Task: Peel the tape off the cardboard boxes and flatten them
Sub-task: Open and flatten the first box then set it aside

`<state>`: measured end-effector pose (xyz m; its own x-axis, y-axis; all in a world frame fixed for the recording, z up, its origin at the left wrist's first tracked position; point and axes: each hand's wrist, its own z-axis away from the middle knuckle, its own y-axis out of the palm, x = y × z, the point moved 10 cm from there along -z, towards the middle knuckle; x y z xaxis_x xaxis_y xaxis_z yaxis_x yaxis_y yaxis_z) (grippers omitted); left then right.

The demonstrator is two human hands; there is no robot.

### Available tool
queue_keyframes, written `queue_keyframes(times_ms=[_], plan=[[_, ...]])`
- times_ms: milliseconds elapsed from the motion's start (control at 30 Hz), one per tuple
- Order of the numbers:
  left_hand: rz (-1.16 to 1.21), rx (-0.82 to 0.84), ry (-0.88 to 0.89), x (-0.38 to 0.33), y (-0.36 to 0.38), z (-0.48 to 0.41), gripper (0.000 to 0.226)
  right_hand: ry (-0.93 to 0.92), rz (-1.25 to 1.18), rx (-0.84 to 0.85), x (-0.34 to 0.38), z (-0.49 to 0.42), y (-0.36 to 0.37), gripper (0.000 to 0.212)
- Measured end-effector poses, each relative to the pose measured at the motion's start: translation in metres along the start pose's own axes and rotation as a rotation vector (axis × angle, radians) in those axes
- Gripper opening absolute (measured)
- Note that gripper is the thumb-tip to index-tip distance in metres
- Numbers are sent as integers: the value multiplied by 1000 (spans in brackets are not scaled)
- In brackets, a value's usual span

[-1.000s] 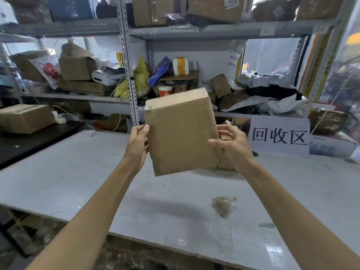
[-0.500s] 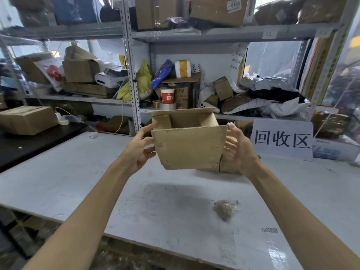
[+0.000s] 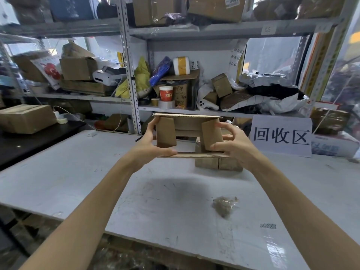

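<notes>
This is looking like a parcel storeroom: metal shelves [image 3: 129, 75] are holding cardboard boxes [image 3: 78, 68], rolls of tape [image 3: 166, 104], plastic mailing bags [image 3: 280, 104] and a small printer [image 3: 108, 76], and a paper sign [image 3: 281, 136] reading 回收区 is standing on a scuffed white worktable [image 3: 78, 172].

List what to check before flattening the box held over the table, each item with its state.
1. Grip: left hand and right hand each hold a side of the cardboard box: ok.
2. Both ends open, the table shows through the box: ok.
3. Side flaps out of the way: not ok, two are folded inward.
4. All tape off: cannot tell, some faces are hidden.
5. Bare table below to press on: ok.
6. Tape wad lies apart from that spot: ok.
</notes>
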<state>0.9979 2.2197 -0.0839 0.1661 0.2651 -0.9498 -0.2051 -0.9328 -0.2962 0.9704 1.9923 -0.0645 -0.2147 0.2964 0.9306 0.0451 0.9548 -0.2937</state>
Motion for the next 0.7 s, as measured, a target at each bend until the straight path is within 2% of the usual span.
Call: queue_keyframes(times_ms=[133, 233, 300, 367, 500, 633, 700], plan=[[-46, 4, 38, -3, 14, -2, 121, -56, 176, -292, 3, 0, -11, 75], [-68, -52, 114, -12, 17, -4, 111, -50, 368, -415, 1, 0, -18, 61], [-52, -110, 185, -18, 16, -5, 104, -59, 406, -409, -1, 0, -18, 54], [-43, -191, 211, -16, 7, -10, 99, -72, 326, -357, -2, 1, -17, 45], [116, -279, 137, -2, -7, -14, 94, -96, 117, -273, -5, 2, -17, 19], [7, -434, 153, -10, -16, -13, 98, -174, 55, -238, 0, 3, -11, 28], [-38, -486, 105, -7, -19, -14, 89, -180, 20, -238, -2, 2, -10, 32]])
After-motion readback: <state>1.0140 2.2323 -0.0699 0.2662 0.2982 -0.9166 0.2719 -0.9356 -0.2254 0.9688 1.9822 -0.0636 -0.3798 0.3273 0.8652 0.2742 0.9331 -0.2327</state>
